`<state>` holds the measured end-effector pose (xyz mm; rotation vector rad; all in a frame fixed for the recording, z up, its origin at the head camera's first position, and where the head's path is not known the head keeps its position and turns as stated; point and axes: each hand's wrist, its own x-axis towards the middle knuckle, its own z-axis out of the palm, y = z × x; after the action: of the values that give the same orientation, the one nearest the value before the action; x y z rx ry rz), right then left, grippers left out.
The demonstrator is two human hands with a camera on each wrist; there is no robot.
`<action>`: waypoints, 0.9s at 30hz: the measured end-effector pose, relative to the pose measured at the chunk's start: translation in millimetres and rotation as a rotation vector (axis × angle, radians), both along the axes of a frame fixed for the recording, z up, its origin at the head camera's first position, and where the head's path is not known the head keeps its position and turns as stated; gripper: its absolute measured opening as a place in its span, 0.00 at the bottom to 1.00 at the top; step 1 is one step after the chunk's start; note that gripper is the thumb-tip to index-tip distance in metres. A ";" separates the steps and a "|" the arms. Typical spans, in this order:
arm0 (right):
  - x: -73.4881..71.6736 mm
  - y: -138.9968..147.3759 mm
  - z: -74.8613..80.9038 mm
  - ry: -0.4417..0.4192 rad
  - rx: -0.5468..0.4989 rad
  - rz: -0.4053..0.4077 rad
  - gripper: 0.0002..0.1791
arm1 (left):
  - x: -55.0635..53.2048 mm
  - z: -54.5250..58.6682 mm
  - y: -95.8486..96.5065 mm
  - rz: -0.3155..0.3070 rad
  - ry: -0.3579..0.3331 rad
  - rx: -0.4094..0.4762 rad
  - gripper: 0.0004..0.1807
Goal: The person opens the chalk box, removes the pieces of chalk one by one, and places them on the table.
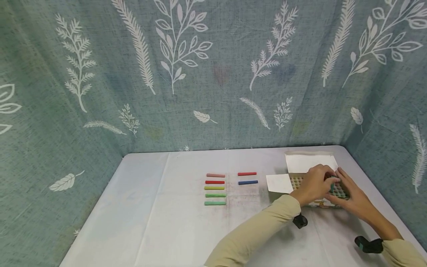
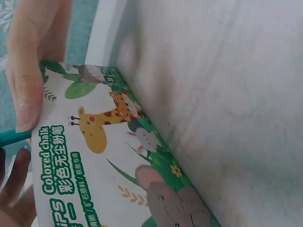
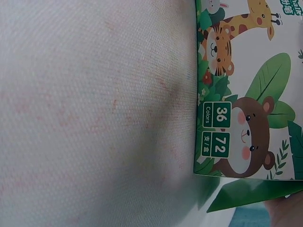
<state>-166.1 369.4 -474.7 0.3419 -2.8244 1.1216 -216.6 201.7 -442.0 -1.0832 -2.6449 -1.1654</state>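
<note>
My left hand (image 1: 315,183) reaches over the open chalk box (image 1: 318,203), pinching a teal chalk stick (image 2: 13,137) at its row of holes. At the box's right end is my right hand (image 1: 358,200), with its thumb (image 2: 27,101) along the front top edge and its fingers towards the back, gripping the box. Cartoon animals and the words "Colored chalk" cover the box front in the left wrist view. The right wrist view shows the printed bear corner, a green end flap (image 3: 255,194) and part of my right hand below it.
Left of the box, chalk sticks lie in two columns: pink, red (image 1: 215,182), yellow and two greens (image 1: 215,203), then red (image 1: 247,174) and blue (image 1: 248,182). The raised white lid (image 1: 311,162) and side flap (image 1: 279,183) stick out. A leaf-patterned curtain (image 1: 220,92) surrounds the white table (image 1: 173,230).
</note>
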 end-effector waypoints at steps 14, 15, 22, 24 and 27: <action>-1.8 -0.5 0.7 -0.028 0.030 -0.034 0.55 | -5.7 13.4 -32.0 -0.001 -0.110 0.297 0.10; -1.9 -0.4 0.8 -0.028 0.030 -0.033 0.55 | -5.8 14.0 -34.6 -0.001 -0.124 0.310 0.10; -2.0 -0.6 0.5 -0.036 0.026 -0.031 0.55 | -3.1 18.5 -50.8 -0.036 -0.258 0.416 0.08; -1.8 -0.7 0.4 -0.037 0.025 -0.032 0.55 | -1.3 20.7 -55.6 -0.049 -0.311 0.457 0.08; -1.6 -1.1 0.8 -0.038 0.024 -0.032 0.55 | 1.3 23.0 -63.2 -0.053 -0.354 0.500 0.08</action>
<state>-167.7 368.3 -473.9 0.2800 -2.8670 1.1009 -215.3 138.5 -419.0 -0.9212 -2.3291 -2.0471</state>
